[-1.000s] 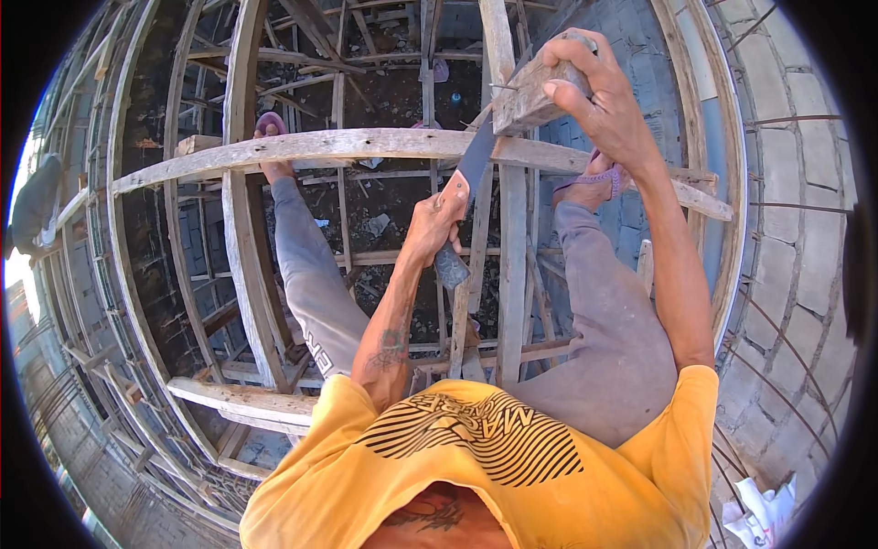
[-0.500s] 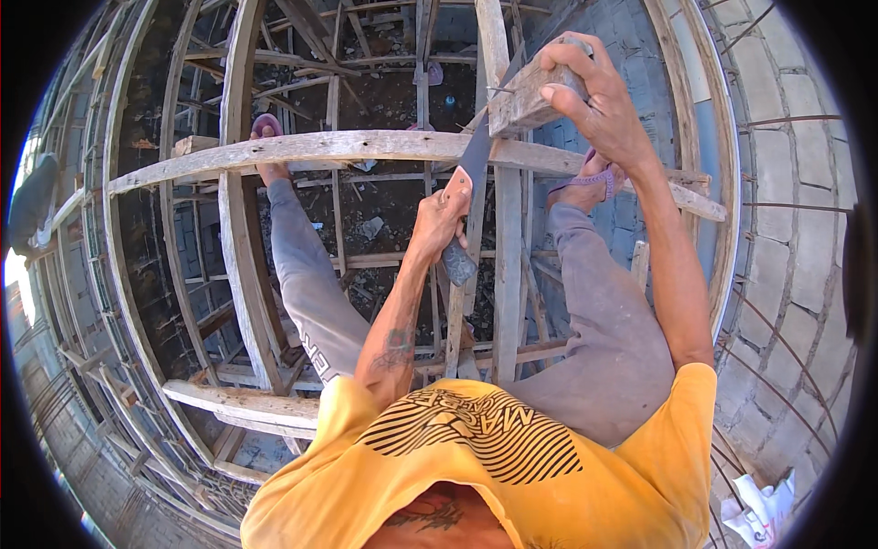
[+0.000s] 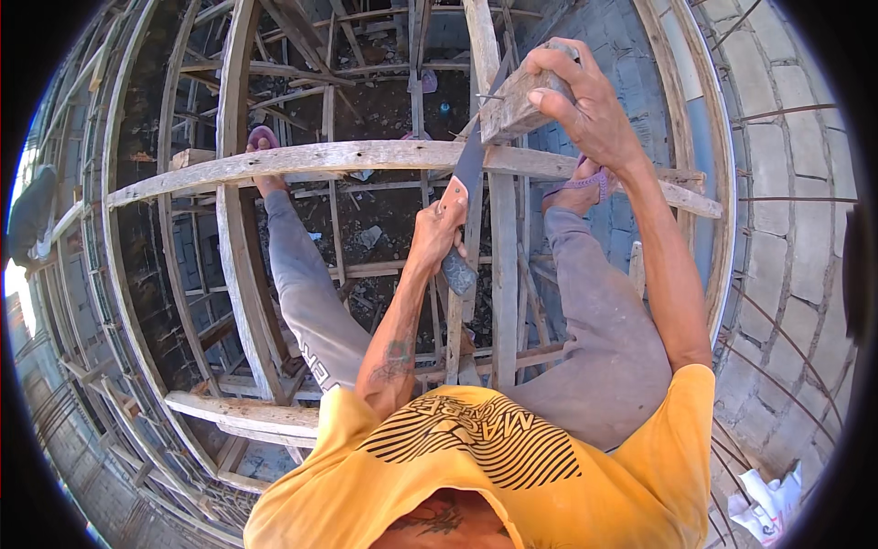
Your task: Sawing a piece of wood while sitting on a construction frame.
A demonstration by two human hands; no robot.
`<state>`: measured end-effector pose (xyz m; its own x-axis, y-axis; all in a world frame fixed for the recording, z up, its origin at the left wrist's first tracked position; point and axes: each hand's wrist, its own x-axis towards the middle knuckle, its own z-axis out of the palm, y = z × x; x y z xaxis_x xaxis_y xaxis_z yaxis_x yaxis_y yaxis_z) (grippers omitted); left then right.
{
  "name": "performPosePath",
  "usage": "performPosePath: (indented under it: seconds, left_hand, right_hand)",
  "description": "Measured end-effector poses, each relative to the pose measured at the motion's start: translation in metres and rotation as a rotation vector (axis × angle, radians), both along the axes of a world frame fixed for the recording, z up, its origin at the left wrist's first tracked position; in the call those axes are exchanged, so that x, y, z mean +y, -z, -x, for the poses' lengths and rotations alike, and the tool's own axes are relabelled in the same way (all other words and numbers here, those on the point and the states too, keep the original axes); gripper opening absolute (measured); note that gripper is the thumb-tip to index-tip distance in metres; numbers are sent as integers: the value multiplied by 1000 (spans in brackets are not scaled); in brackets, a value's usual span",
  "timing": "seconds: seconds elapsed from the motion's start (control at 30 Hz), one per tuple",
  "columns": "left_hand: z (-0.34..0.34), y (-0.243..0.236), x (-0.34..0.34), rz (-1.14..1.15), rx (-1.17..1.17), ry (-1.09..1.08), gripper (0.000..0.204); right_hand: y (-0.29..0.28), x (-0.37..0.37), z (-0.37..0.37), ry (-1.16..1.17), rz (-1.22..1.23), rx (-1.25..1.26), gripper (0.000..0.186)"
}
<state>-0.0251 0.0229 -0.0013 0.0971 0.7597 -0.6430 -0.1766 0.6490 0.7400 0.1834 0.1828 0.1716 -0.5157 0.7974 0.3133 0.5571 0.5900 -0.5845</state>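
My left hand (image 3: 439, 233) is closed round the handle of a handsaw (image 3: 470, 165), its dark blade pointing up and away. A grey lower end of the handle sticks out beneath my fingers. The blade lies along the left side of a short, thick wood block (image 3: 526, 102), crossing over a horizontal beam (image 3: 366, 156). My right hand (image 3: 585, 101) grips that block from its right and top, thumb on the near face. A nail (image 3: 490, 96) juts out of the block's left side. Whether the teeth touch wood cannot be made out.
My feet, in purple sandals (image 3: 581, 188), rest at the beam, legs spread. Upright timber posts (image 3: 240, 274) and crosspieces surround me, with a debris-strewn floor (image 3: 370, 236) below. On the right stands a block wall (image 3: 777, 183) with rebar rods (image 3: 796, 199) protruding.
The hands, saw and block sit slightly lower and further left in the picture, and the beam has shifted down with them. Both grips stay the same.
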Motion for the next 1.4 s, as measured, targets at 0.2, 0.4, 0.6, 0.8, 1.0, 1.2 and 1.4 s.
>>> performPosePath:
  seconds: [0.2, 0.4, 0.6, 0.8, 1.0, 1.2, 1.4]
  left_hand:
    - [29, -16, -93, 90, 4, 2, 36]
    - [3, -21, -12, 9, -6, -5, 36]
    - [-9, 4, -38, -25, -10, -12, 41]
    - [18, -37, -97, 120, 30, -8, 37]
    - [-15, 1, -16, 47, -50, -102, 41]
    - [20, 0, -124, 56, 55, -12, 40]
    - [-7, -10, -3, -41, 15, 0, 39]
  right_hand:
    - [-5, -5, -13, 46, -32, -25, 36]
    - [-4, 3, -3, -14, -56, 16, 34]
    - [2, -2, -13, 5, 16, 21, 34]
    - [-2, -3, -9, 5, -85, 16, 31]
    - [3, 4, 1, -26, -16, 15, 33]
    - [4, 1, -18, 21, -37, -27, 35]
    - [-3, 3, -1, -46, -64, 79, 31]
